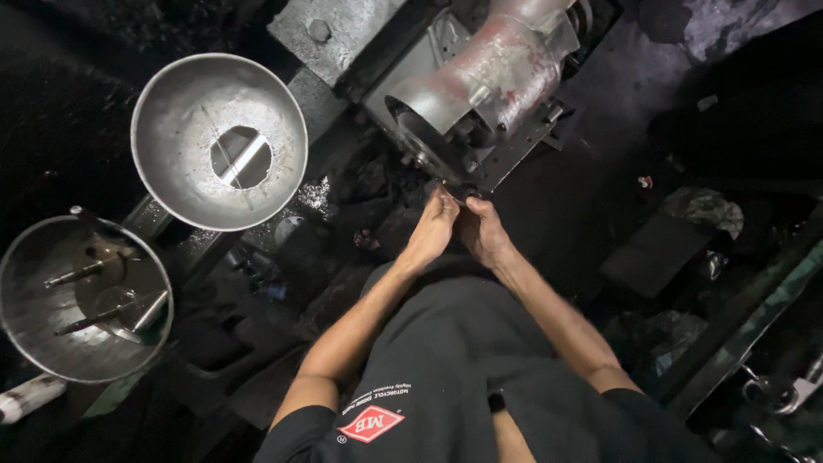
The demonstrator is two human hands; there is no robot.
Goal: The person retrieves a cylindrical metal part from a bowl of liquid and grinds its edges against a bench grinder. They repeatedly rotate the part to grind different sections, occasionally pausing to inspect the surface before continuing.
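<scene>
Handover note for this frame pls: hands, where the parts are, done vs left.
Left hand and right hand: both pinched together at the lower edge of the grey metal machine housing, on something too small and dark to identify; grip cannot be judged.
Perforated steel bowl with centre hole sits to the left; second steel bowl holding rods lies further left.
Done: cannot tell. Left: whatever the fingers are working at the housing edge.
</scene>
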